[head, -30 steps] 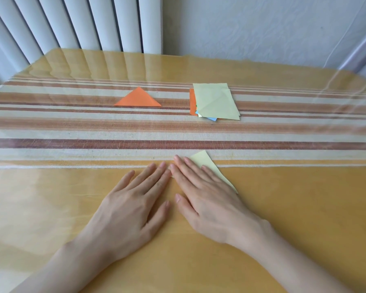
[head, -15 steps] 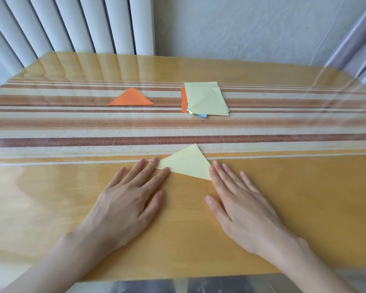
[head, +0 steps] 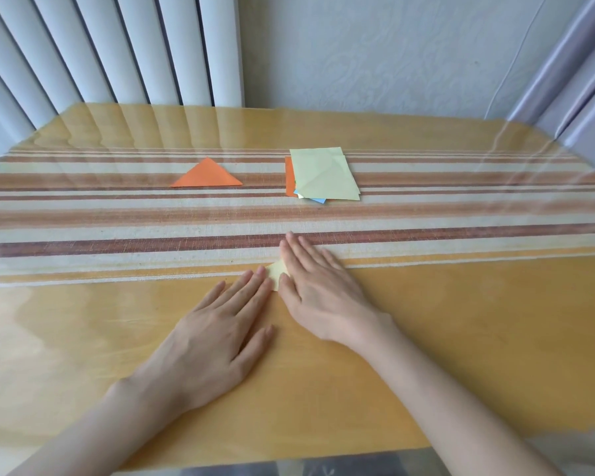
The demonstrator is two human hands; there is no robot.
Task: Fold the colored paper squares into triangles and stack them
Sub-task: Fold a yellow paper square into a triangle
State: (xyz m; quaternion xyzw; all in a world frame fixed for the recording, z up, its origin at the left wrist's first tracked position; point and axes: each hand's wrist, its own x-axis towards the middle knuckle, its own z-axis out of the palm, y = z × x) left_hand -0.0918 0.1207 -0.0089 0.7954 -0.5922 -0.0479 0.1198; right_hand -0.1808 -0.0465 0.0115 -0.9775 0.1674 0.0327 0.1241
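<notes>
Yellow triangle (head: 276, 271) under right hand (head: 318, 288)

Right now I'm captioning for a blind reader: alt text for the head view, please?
The right hand lies flat on a yellow paper; the left hand touches its corner. Farther back lie an orange triangle and a stack of squares.

A glossy wooden tabletop (head: 461, 338) fills the view, with a striped runner (head: 83, 228) in cream, tan and brown bands lying across it from 9 to 3 o'clock. Behind it stand a white ribbed radiator (head: 117, 46) at 11 o'clock, a pale wall (head: 392, 46) at 12 and a greyish curtain (head: 581, 80) at 2.
</notes>
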